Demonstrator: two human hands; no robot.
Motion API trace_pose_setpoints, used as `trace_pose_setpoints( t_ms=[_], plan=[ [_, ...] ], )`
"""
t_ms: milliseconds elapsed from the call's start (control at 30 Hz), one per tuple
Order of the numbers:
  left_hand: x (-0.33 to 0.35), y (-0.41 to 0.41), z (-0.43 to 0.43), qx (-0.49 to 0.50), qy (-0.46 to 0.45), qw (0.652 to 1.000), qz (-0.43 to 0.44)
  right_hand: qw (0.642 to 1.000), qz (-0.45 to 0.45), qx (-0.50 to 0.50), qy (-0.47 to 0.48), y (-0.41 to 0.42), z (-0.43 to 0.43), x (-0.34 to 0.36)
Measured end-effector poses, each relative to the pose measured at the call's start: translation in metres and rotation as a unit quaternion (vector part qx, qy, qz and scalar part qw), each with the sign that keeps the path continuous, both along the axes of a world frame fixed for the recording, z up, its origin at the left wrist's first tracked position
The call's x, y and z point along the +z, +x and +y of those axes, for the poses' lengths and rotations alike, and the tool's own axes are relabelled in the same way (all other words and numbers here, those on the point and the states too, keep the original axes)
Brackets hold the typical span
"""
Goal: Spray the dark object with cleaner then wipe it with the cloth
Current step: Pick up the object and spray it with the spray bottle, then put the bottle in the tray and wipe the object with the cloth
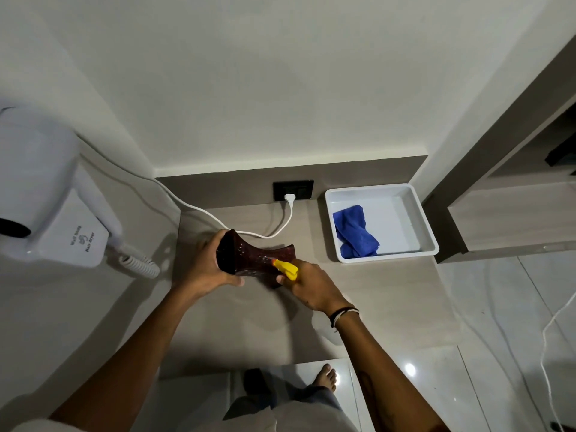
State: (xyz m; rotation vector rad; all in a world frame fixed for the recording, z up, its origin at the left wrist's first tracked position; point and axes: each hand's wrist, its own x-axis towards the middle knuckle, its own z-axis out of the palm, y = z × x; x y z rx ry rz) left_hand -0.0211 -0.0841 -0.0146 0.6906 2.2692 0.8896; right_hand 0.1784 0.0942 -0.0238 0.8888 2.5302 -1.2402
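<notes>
The left hand [207,269] grips the dark object [249,260], long axis sideways. The right hand [307,283] holds the yellow sprayer [286,269] touching it; the cloth [355,232] lies right

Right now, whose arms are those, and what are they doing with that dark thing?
Those arms belong to a person wearing a camera on the head, so you look down just as that person does. There is only this one picture. The left hand holds a dark vase-shaped object, tipped on its side above a counter. The right hand holds a spray bottle; you can only see its yellow nozzle, pointed at the dark object. Further right, a blue cloth lies in a white tray. A white hair dryer hangs on the left wall, its cord plugged into a socket.
</notes>
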Motion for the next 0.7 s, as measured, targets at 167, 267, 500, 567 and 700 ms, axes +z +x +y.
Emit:
trace_pose_setpoints(
  t_ms=[167,267,500,567,700],
  plan=[
    [0.008,0.000,0.002,-0.021,-0.007,1.000,0.019,0.999,-0.014,-0.042,-0.002,0.029,0.020,-0.013],
    [0.011,0.004,0.003,-0.013,-0.002,1.000,-0.007,0.990,0.039,-0.132,-0.031,0.048,0.039,-0.013],
    [0.005,0.015,0.037,0.016,0.037,0.997,0.063,0.917,0.228,-0.324,0.046,0.073,0.159,0.025],
    [0.008,0.019,0.047,-0.032,0.043,0.997,0.060,0.898,0.235,-0.366,0.071,0.071,0.191,0.025],
    [0.014,0.031,0.064,-0.140,0.053,0.985,0.080,0.873,0.219,-0.424,0.104,0.065,0.224,0.006]
  ],
)
